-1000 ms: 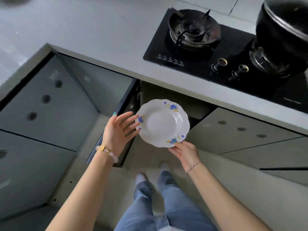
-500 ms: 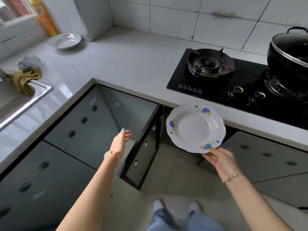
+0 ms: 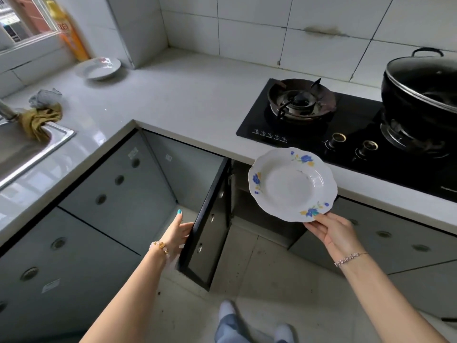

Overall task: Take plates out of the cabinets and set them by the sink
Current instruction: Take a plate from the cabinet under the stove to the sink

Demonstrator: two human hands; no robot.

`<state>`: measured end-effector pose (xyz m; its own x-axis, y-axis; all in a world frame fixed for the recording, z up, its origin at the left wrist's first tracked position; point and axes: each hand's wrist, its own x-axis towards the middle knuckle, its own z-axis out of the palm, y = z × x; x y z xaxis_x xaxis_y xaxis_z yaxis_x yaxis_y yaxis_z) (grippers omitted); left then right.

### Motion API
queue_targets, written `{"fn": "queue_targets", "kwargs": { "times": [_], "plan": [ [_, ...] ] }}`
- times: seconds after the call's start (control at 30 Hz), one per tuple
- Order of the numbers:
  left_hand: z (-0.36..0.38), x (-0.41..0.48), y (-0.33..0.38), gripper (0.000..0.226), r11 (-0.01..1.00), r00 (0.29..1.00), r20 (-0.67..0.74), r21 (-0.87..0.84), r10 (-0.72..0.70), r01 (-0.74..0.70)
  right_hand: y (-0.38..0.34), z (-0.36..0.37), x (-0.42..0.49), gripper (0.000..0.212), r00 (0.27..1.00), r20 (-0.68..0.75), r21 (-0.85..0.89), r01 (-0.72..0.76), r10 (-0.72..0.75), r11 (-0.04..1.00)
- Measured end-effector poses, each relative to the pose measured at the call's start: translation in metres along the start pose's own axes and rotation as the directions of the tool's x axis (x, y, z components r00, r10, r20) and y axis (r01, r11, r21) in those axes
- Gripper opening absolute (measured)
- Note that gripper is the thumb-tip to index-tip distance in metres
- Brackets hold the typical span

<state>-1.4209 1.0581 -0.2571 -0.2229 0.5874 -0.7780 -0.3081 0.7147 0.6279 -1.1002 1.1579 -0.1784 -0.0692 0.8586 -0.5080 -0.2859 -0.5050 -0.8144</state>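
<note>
My right hand (image 3: 330,232) grips the near rim of a white scalloped plate with blue flowers (image 3: 291,184), held tilted in front of the counter edge below the stove. My left hand (image 3: 176,232) rests flat against the outer edge of the open cabinet door (image 3: 206,233), fingers apart and partly hidden behind it. A second white plate (image 3: 99,68) lies on the counter at the back left, past the steel sink (image 3: 32,147).
A black gas hob (image 3: 346,129) with a large black pot (image 3: 425,85) fills the counter on the right. A tap (image 3: 6,111) and crumpled cloths (image 3: 42,115) sit at the sink's corner. A yellow bottle (image 3: 71,33) stands by the window. Grey cabinet fronts line both runs.
My view has lifted from the cabinet to the counter. The left hand let go of the plate and moved down onto the open door's edge; the right hand alone carries the plate higher.
</note>
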Motion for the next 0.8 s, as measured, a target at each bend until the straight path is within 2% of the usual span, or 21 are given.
{"fn": "queue_targets", "kwargs": {
  "times": [0.23, 0.43, 0.8],
  "plan": [
    [0.093, -0.013, -0.020, 0.076, 0.979, 0.977, 0.215, -0.198, -0.012, 0.056, -0.025, -0.043, 0.000, 0.015, 1.000, -0.012, 0.052, 0.023, -0.023, 0.998],
    [0.174, -0.017, -0.015, 0.072, 0.980, 0.952, 0.305, -0.196, 0.032, 0.030, -0.043, -0.084, 0.000, 0.015, 0.998, -0.038, 0.056, 0.047, -0.045, 0.997],
    [0.215, -0.042, 0.017, 0.058, 0.950, 0.949, 0.232, -0.275, 0.212, -0.145, -0.052, -0.113, 0.004, 0.016, 0.999, -0.009, 0.001, 0.045, -0.045, 0.999]
  ]
}}
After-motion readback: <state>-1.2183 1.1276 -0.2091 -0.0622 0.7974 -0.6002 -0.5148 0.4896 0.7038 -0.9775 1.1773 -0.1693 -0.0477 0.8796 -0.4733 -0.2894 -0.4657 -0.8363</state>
